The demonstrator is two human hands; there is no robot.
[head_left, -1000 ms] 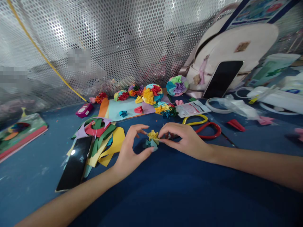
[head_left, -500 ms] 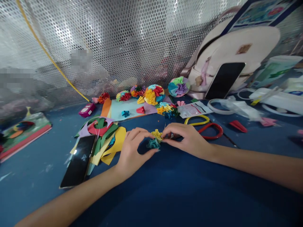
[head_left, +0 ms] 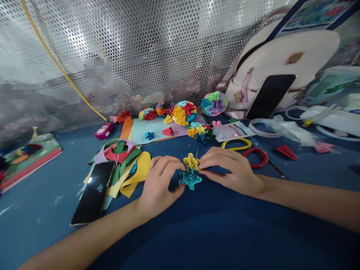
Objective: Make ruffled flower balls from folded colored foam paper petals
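Note:
Two small ruffled pieces, felt by their look, are between my hands: a yellow flower [head_left: 191,161] and, nearer me, a teal flower [head_left: 190,179]. They touch each other, folded edges facing up. My left hand [head_left: 161,182] has its thumb and forefinger curled at the left edge of the teal flower. The fingertips of my right hand [head_left: 232,168] pinch the yellow flower's right edge. A thin needle [head_left: 197,152] stands up just behind the right fingertips; what holds its lower end is hidden. Scissors [head_left: 254,156] with one yellow and one red handle lie beyond my right hand.
A phone [head_left: 92,193] and coloured felt scraps [head_left: 123,165] lie on the left. Finished ruffled balls [head_left: 184,113] line the back by the perforated metal screen [head_left: 157,45]. A white backpack [head_left: 284,63] with a second phone [head_left: 271,95] leaning on it stands at back right.
Both flowers have turned so their folded faces show more clearly, and have shifted slightly right and toward me. My right hand has moved a little right; my left thumb has drawn back slightly.

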